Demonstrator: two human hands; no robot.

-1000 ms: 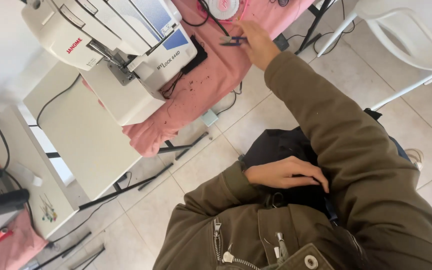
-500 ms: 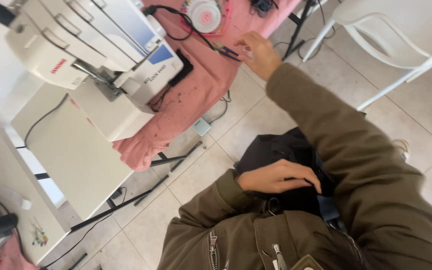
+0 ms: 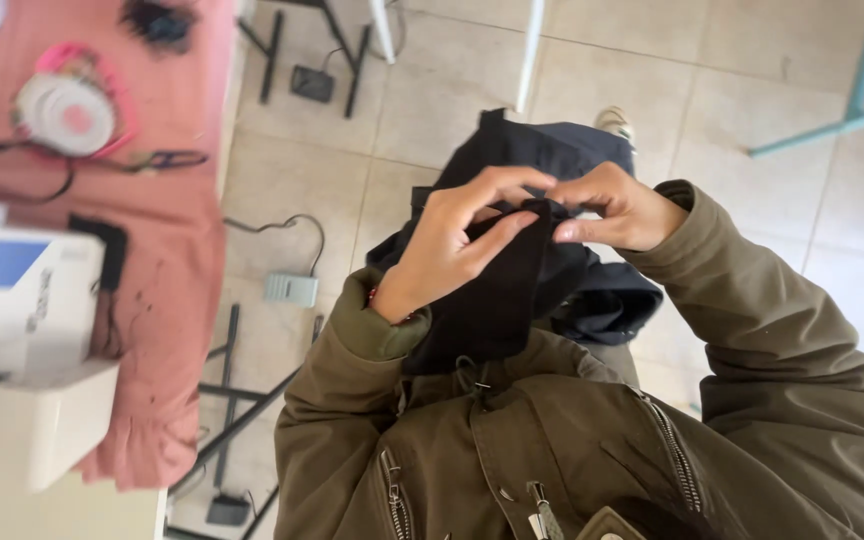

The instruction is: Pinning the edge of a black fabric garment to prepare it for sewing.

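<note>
**Both hands meet on the dark cloth**

Since half a second ago the right hand (image 3: 617,210) has come back from the pink table and now meets the left hand (image 3: 457,240) above the lap; the view has swung too, so the sewing machine sits at the left edge.

Largest in view is the olive-green zipped jacket (image 3: 552,450) the person wears, filling the lower half, its sleeves running up to both wrists. Beyond it lies the pale tiled floor (image 3: 712,90), with metal table legs and a small grey foot pedal (image 3: 290,290) on its cable. At the left, a pink cloth-covered table (image 3: 177,260) carries a white boxy sewing machine (image 3: 27,320), blurred, and a round white-and-pink pincushion-like disc (image 3: 64,112); what exactly it is I cannot tell.

Over the lap, near frame centre, hangs the black woven fabric piece (image 3: 497,290), bunched over darker navy cloth. The left hand's fingers (image 3: 507,232) are closed along the fabric's upper edge, thumb behind. The right hand pinches the same edge between thumb and fingertips, touching the left hand's fingertips.
</note>
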